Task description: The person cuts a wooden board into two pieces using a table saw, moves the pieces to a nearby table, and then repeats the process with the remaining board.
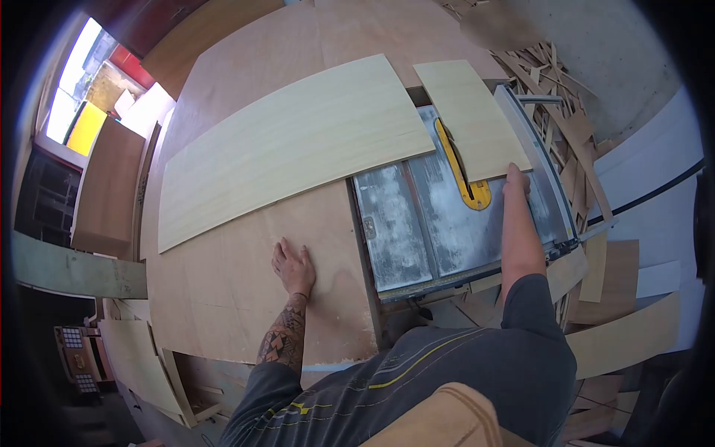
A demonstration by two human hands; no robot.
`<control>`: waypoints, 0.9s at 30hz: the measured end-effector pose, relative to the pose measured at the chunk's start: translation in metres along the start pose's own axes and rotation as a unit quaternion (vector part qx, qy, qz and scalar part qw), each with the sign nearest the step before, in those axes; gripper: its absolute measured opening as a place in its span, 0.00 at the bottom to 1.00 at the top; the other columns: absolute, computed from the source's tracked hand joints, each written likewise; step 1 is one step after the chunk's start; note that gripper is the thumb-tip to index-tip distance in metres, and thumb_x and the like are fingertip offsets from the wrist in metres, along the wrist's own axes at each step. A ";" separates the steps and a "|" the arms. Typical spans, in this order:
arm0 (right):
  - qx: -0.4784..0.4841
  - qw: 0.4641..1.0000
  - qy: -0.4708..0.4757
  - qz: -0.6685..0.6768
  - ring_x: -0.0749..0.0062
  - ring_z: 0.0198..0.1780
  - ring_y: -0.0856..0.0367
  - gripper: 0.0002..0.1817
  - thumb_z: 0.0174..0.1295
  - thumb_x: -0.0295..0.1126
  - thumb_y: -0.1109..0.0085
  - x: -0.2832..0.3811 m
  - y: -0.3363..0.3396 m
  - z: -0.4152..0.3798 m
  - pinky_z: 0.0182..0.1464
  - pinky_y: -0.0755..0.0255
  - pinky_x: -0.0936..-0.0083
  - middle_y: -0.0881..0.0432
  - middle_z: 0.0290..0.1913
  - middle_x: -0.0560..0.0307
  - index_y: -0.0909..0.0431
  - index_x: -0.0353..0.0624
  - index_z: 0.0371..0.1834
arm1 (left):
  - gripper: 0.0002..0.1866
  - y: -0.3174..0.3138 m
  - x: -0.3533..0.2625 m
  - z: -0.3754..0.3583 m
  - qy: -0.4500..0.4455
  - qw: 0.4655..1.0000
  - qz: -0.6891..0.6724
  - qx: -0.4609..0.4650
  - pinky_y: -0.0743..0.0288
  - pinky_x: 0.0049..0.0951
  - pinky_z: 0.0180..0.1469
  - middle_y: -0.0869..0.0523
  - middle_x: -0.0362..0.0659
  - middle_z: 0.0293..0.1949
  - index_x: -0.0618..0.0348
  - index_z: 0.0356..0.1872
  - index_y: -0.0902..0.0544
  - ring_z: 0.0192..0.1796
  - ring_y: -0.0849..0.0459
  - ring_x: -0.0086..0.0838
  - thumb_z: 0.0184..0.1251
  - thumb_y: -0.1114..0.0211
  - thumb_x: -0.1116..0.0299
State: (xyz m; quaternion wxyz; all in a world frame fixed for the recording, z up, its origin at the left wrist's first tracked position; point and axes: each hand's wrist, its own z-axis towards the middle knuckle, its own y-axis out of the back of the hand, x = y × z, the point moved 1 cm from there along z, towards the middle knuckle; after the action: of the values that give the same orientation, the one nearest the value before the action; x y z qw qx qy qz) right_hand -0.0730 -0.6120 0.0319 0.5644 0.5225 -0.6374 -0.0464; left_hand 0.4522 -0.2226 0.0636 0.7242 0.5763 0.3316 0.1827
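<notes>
My left hand [293, 267] rests on the brown plywood table [246, 298], fingers apart and nothing in it. At the near end of a smaller pale board [477, 119], my right hand [516, 181] grips the board's corner. This board lies on the grey metal saw table [395, 231], just right of the yellow insert [475, 195] with its dark slot and blade. A larger pale board [298, 149] lies to the left, across the plywood, with its right end over the metal surface.
The saw's fence rail [540, 156] runs along the right edge. Beyond it lies a heap of wood offcuts [570, 127]. Wooden panels [108, 186] stand at the left by a bright opening. More pale sheets [625, 335] lie at the lower right.
</notes>
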 end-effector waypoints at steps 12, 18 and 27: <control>0.336 0.752 -0.028 0.566 0.54 0.61 0.17 0.21 0.70 0.34 0.34 0.042 -0.006 0.014 0.63 0.18 0.51 0.17 0.60 0.51 0.25 0.42 0.63 | 0.37 0.004 0.003 0.000 0.015 1.000 -0.007 0.007 0.58 0.53 0.82 0.39 0.57 0.77 0.57 0.79 0.42 0.81 0.46 0.49 0.78 0.45 0.49; 0.365 0.744 0.005 0.559 0.57 0.59 0.17 0.20 0.69 0.31 0.35 0.076 0.021 -0.027 0.58 0.16 0.58 0.19 0.58 0.50 0.26 0.40 0.62 | 0.36 0.004 0.003 0.000 0.003 1.000 -0.004 0.005 0.59 0.53 0.83 0.39 0.57 0.77 0.57 0.79 0.41 0.82 0.46 0.47 0.78 0.46 0.48; 0.330 0.680 0.079 0.651 0.62 0.59 0.16 0.20 0.68 0.30 0.34 -0.049 0.191 -0.130 0.60 0.17 0.62 0.17 0.58 0.53 0.24 0.40 0.62 | 0.36 0.001 0.009 -0.004 -0.015 1.000 -0.015 0.002 0.58 0.52 0.82 0.40 0.56 0.78 0.57 0.79 0.40 0.81 0.46 0.49 0.78 0.47 0.48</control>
State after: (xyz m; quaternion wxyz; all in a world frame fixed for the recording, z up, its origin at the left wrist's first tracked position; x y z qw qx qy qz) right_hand -0.0995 -0.4224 0.1693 0.2916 0.1302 -0.7440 0.5870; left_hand 0.4555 -0.2139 0.0615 0.7307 0.5752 0.3299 0.1624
